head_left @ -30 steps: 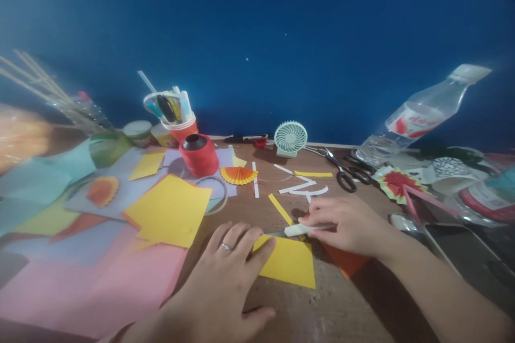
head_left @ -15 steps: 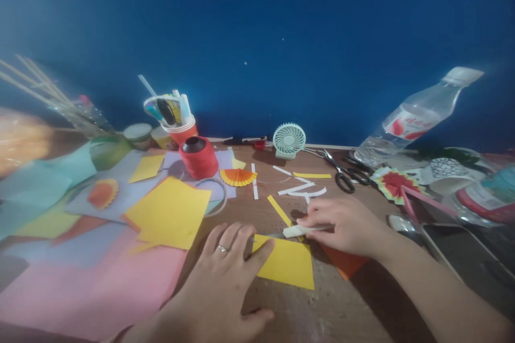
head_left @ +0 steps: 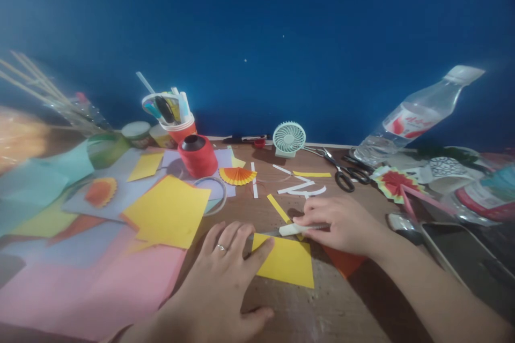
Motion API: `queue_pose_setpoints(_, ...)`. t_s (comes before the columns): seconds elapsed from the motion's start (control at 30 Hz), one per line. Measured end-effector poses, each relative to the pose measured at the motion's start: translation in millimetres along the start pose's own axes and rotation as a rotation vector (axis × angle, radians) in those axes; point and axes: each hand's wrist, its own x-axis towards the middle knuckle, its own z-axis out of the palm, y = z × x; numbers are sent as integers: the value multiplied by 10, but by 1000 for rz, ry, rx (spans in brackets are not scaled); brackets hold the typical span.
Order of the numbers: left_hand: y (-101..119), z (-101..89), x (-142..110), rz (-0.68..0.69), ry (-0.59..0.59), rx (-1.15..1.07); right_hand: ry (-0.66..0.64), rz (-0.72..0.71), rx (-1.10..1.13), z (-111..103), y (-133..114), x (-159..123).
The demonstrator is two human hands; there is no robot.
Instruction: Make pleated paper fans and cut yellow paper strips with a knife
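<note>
My left hand (head_left: pixel 225 273) lies palm down on the table, fingers spread, the index finger pressing the left part of a yellow paper rectangle (head_left: pixel 287 262). Between thumb and fingers, my right hand (head_left: pixel 341 225) grips a slim white plastic tool (head_left: pixel 290 229), its exact kind unclear. The tool lies near the paper's top edge, and a thin greyish strip (head_left: pixel 267 235) runs from its left end toward my left hand. A narrow yellow strip (head_left: pixel 278 208) slants behind the tool. Orange paper (head_left: pixel 344 261) shows partly beneath my right hand.
White paper strips (head_left: pixel 295 187) lie beyond my hands, before a small fan (head_left: pixel 289 139) and scissors (head_left: pixel 340 171). At left are coloured sheets (head_left: pixel 167 209), a red thread spool (head_left: pixel 198 158) and a pen cup (head_left: pixel 179 127). A tilted bottle (head_left: pixel 418 115) and phone (head_left: pixel 462 249) are at right.
The white tool and my right hand have shifted slightly left along the paper's top edge. My left hand stays in place on the yellow paper.
</note>
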Motion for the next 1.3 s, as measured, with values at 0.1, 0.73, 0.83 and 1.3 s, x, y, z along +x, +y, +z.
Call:
queue_pose_setpoints(0.1,7,-3,-3,-5,-4,-3,-7,0,5,-6,-4,-2)
queue_pose_setpoints(0.73,-8,1,4,15,9,-1,197,-31,-11,74,5,-4)
queue_pose_setpoints(0.83,-18,14,-11,28,-9,-7,356,-13,-25,124,71,-29)
queue_pose_setpoints(1.3,7,-50,11,43,-54,-32,422,-156,2,133,-145,13)
